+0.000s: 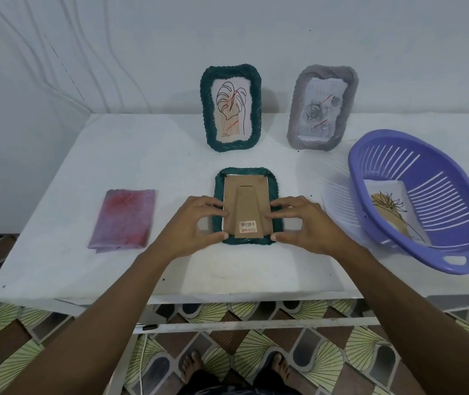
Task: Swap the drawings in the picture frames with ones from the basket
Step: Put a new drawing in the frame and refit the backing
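Note:
A dark green picture frame lies face down in the middle of the white table, its brown cardboard back with a barcode sticker facing up. My left hand pinches the back's left edge and my right hand pinches its right edge. Behind it another green frame stands upright with a leaf line drawing. To its right stands a grey frame with a rose drawing. The purple slotted basket on the right holds a drawing of a thin plant.
A folded pink and purple cloth lies on the left of the table. The basket leans over the table's right front corner. A white wall stands behind. Patterned floor tiles and my bare feet show below the table's front edge.

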{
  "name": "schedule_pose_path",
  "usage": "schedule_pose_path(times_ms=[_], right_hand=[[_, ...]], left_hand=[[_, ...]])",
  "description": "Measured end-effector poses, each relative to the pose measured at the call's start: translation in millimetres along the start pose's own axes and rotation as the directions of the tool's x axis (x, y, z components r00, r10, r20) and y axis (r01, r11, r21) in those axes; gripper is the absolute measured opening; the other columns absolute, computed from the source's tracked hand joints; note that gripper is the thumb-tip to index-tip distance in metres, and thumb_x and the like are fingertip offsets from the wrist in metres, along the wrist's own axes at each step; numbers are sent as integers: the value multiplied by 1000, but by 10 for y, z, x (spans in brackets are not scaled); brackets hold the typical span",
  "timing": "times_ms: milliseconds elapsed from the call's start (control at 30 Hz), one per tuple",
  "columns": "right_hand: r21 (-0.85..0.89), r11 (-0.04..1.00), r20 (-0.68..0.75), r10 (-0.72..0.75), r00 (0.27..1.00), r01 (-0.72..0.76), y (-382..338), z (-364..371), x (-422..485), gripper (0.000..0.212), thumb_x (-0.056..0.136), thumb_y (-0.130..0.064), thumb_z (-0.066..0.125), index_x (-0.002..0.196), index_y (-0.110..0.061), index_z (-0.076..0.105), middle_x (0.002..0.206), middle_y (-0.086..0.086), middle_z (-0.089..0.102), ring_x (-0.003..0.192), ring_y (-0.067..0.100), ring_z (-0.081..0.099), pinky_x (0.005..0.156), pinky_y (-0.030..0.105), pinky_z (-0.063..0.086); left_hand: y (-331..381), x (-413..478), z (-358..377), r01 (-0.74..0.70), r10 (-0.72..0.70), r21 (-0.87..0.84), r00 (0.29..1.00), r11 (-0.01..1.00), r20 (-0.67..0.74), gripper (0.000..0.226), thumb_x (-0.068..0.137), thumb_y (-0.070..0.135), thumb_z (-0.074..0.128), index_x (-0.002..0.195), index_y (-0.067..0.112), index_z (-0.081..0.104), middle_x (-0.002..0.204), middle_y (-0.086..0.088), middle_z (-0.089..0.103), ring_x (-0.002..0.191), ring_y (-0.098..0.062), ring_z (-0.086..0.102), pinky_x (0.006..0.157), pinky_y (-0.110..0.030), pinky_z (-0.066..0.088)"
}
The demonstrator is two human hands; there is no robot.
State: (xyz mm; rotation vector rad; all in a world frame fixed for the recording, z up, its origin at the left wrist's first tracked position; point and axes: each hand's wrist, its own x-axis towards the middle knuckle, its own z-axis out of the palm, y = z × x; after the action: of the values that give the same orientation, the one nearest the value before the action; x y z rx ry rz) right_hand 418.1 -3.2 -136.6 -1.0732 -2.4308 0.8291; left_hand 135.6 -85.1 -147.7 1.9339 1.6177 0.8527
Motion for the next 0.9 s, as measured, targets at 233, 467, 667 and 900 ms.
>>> schedule_pose_path(times_ms=[233, 467, 667, 900], right_hand=[[-111, 993, -65, -47, 997, 39, -3, 64, -9, 47, 74, -50, 73, 116, -30, 68, 130, -9, 59, 115, 9, 49, 99, 45, 41], [-54, 997, -221, -71, 973, 60, -7, 186, 0, 37, 72, -31, 82, 107, -21, 74, 118, -4, 67, 103, 7, 56, 90, 41, 50], [6, 1000, -193, -21, 981, 23, -92, 250, -3, 40, 76, -33, 79, 114, -23, 70, 122, -7, 62, 109, 5, 52, 98, 40, 46], [-23, 994, -320, 95, 943, -108, -40, 243, 48, 37, 90, -22, 63, 127, -20, 59, 139, 2, 52, 127, 11, 46, 110, 33, 33]], left_hand=[[-5, -31, 20, -5, 5, 52, 1000, 999, -9, 57, 68, 62, 65, 113, 26, 70, 128, 15, 58, 117, -3, 49, 99, -23, 38], [17, -23, 135, 11, 2, 105, 993, 994, -122, 45, 74, 49, 68, 109, 21, 73, 125, 8, 63, 112, -5, 53, 95, -22, 43], [-35, -22, 40, -14, 22, 83, 994, 996, -103, 37, 79, 36, 73, 112, 20, 71, 125, 6, 63, 113, -8, 53, 99, -34, 47], [193, 150, -130, -40, 66, 266, 994, 963, -92, 51, 80, 60, 53, 122, 31, 61, 127, 9, 54, 117, -14, 42, 100, -43, 37]])
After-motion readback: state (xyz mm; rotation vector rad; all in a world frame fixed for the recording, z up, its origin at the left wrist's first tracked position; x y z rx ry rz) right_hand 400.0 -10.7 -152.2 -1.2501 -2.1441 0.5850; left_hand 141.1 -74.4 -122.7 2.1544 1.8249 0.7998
